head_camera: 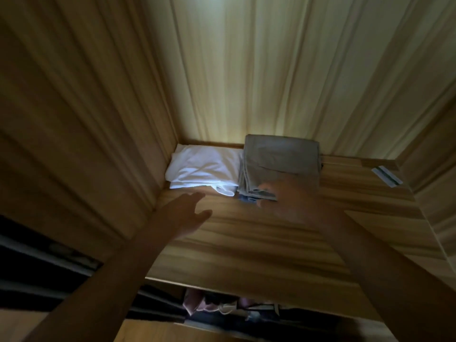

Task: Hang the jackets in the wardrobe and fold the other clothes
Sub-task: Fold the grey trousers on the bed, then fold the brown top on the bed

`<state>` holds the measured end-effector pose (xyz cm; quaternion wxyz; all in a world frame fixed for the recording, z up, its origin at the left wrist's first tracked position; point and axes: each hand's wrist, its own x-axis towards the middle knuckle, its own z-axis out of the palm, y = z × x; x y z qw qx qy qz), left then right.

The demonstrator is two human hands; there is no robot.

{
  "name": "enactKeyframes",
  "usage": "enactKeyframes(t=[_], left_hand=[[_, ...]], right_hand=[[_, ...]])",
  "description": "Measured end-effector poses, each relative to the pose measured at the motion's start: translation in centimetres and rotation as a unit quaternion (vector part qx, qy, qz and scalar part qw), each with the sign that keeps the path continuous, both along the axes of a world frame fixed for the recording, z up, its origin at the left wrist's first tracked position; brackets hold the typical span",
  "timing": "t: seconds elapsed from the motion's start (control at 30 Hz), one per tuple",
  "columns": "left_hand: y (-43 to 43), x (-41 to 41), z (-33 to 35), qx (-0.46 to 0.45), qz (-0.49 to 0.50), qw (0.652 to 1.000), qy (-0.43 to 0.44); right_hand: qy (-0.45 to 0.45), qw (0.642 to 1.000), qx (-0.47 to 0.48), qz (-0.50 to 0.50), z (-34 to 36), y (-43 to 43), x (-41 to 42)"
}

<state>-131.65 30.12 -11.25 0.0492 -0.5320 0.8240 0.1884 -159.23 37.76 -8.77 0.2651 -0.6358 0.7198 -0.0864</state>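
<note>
Location: wardrobe interior, upper shelf (pixel 246 243).

1. White garment (pixel 202 169): folded, lying flat in the rear left corner of the shelf, against the side wall (pixel 86 119).
2. Grey garment (pixel 278 161): folded, lying flat just right of the white garment and touching it. A blue layer (pixel 245 199) shows beneath its front left corner.
3. Left hand (pixel 187 211): fingers straight and spread, holding nothing, positioned over the shelf just in front of the white garment.
4. Right hand (pixel 291 203): at the front edge of the grey garment, in contact with it. Motion blur obscures the fingers; grip state cannot be determined.
5. Strip (pixel 386 176): a small pale item, lying on the shelf near the right wall, well apart from both garments.
6. Clothes (pixel 222 304): partly visible below the shelf's front edge.
</note>
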Motion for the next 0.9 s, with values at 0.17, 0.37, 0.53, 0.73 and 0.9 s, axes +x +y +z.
enactKeyframes(t=[0.17, 0.37, 0.53, 0.73, 0.9], left_hand=[[5.2, 4.4, 1.2, 0.033, 0.03, 0.999, 0.019], [13.6, 12.3, 2.3, 0.068, 0.06, 0.992, 0.084], [22.5, 22.5, 2.6, 0.047, 0.106, 0.991, 0.067], [32.6, 37.8, 2.5, 0.043, 0.239, 0.969, 0.043], [39.6, 49.5, 2.9, 0.04, 0.367, 0.929, 0.037]], right_hand=[[0.05, 0.998, 0.003, 0.044, 1.6, 4.0, 4.9], [0.068, 0.996, 0.006, 0.05, 1.6, 10.3, 10.4], [0.062, 0.993, 0.009, 0.097, 2.3, 16.0, 20.9], [0.04, 0.977, 0.037, 0.206, 2.2, 20.0, 35.7], [0.043, 0.946, 0.038, 0.319, 3.0, 20.6, 48.7]])
